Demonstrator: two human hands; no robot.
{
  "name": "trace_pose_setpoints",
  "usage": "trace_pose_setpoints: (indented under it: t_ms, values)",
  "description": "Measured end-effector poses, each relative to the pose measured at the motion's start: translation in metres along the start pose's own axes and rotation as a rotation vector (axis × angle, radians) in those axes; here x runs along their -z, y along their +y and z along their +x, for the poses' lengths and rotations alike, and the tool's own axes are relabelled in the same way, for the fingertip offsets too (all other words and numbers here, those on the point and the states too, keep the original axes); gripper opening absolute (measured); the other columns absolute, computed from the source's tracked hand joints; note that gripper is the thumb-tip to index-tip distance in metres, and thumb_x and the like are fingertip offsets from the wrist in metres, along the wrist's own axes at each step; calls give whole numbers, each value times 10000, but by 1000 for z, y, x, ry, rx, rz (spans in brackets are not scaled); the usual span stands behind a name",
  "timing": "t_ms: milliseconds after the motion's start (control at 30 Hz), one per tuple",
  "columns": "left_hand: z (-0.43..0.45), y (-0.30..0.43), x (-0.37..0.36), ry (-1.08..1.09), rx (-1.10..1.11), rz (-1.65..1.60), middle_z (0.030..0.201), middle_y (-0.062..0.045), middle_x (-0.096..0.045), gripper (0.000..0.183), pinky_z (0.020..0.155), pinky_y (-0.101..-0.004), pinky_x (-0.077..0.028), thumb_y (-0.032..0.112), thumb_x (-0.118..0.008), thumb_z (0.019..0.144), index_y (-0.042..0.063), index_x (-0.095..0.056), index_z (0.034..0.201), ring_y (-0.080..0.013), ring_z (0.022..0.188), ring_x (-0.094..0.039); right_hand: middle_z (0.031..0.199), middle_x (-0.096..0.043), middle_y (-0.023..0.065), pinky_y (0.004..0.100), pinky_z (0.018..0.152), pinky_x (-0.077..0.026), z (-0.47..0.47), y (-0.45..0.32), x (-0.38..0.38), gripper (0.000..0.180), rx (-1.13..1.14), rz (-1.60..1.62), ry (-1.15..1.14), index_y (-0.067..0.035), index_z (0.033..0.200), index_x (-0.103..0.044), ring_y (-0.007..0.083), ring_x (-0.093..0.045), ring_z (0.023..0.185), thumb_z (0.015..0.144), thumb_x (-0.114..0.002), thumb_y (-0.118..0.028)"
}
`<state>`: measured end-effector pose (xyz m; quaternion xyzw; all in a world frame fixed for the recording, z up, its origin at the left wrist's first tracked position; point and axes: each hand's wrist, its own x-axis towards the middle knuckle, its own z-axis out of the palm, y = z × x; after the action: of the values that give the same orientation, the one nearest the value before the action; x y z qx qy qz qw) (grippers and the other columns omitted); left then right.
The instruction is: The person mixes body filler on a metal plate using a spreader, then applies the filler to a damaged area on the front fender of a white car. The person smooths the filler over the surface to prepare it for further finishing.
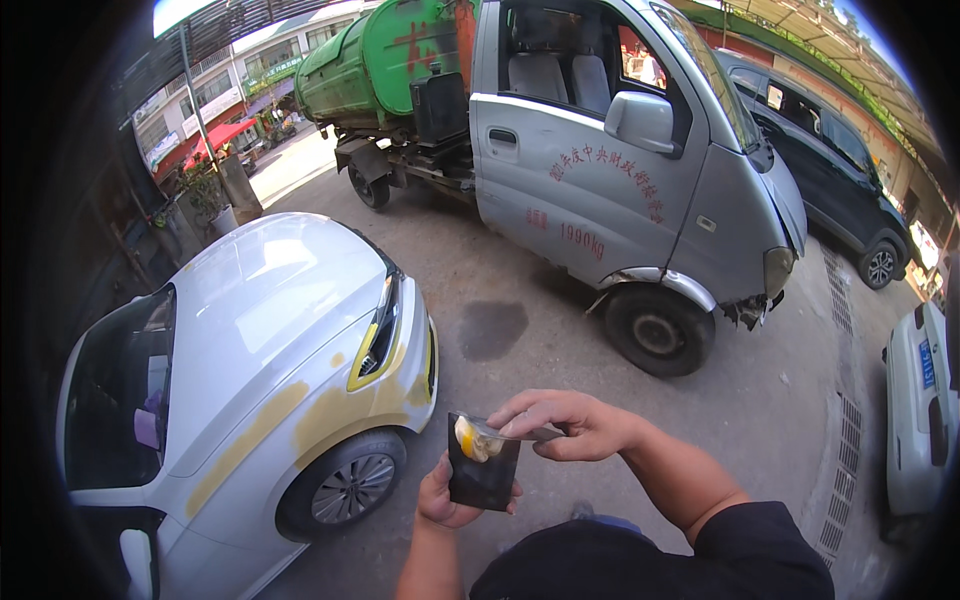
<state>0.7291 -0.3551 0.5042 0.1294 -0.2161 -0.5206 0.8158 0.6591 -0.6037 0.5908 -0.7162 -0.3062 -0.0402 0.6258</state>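
Note:
My left hand (444,495) grips a flat black board (484,480) from below, thumb along its left edge. On the board's upper part sits a lump of cream body filler (480,444) with a streak of yellow paste (468,437). My right hand (570,424) holds a thin metal spreader (541,433) over the board, its blade at the filler. To the left stands a white car (277,277) with dried tan filler patches (247,442) on its fender and bumper. Yellow masking tape (361,358) edges its headlight.
A silver truck (585,195) with a green tank (390,60) stands ahead, its front corner damaged. A dark SUV (814,142) is beyond it. At the right are another car (922,405) and a floor drain grate (844,457). A dark wet stain (491,330) marks the concrete.

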Motion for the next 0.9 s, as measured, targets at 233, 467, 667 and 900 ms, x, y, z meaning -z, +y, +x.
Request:
trace_pose_setpoints:
  t_ms: [233,467,667,900]
  values:
    - [24,-11,-10,282,-227,207,1400,-152,-484,680,935,-573,-478,547,-453,978,107,-319,1480,-390,1208,-540,1249,-608,176,419,1008,-445,23,5,-7,480,-165,-706,328,-65,1245,-619,367,-539,1170,774,-555,-2]
    - [33,-22,6,532,-531,543,1367,-97,-500,603,981,-424,-464,495,-335,1040,58,-339,1456,-254,1200,-535,1216,-625,156,433,992,-454,22,1,-44,465,-242,-695,194,-65,1242,-618,369,-546,1152,782,-570,-11]
    - [38,-15,14,497,-621,711,1326,-117,-519,559,917,-442,-501,464,-353,1044,75,-362,1444,-249,1165,-554,1217,-628,143,423,980,-464,28,-1,-33,463,-108,-625,258,-75,1228,-631,350,-557,1143,776,-562,0]
    - [5,5,11,-57,32,-143,1453,-192,-420,708,843,-605,-526,532,-457,972,90,-298,1501,-447,1247,-496,1280,-594,120,436,992,-467,12,-16,0,591,84,-632,-19,-106,1246,-634,344,-536,1191,691,-582,89]
